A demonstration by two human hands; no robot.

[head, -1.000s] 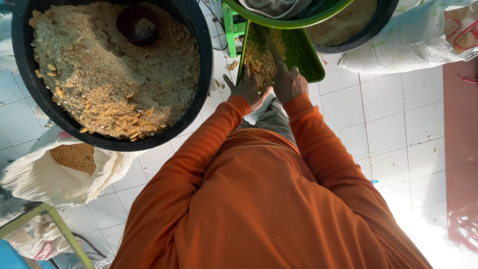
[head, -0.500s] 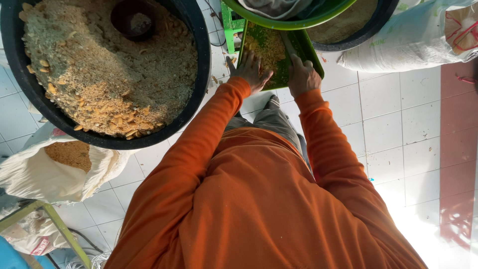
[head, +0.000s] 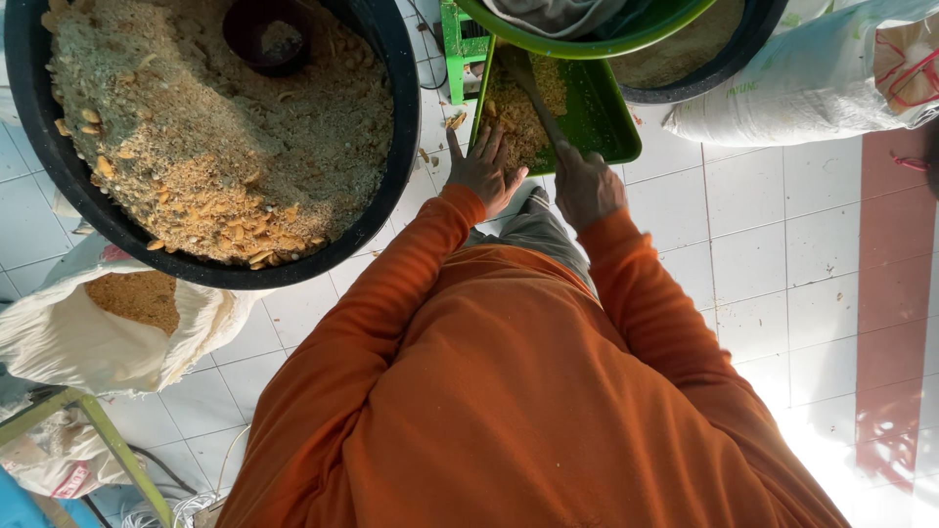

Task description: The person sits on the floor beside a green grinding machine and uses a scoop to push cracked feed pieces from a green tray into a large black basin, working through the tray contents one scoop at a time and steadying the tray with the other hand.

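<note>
Upper centre: both hands have slid up onto the green tray, left hand spread open on feed, right hand fisted around a stick.

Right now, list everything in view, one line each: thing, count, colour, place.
large tub: 1, black, upper left, heaped with tan crumbly meal
small bowl: 1, dark, sunk in the meal at the tub's top
green tray: 1, green, top centre, holding tan meal
stick: 1, pale, lying in the tray under the right hand
green basin: 1, green rim, top centre above the tray
second tub: 1, black, top right, meal inside
open sack: 1, white, lower left, brown meal inside
sack: 1, white, top right
floor tiles: many, white with a red strip at right
left hand: 1, fingers spread on the tray's meal
right hand: 1, closed round the stick
orange sleeves: 2, orange, centre
</note>
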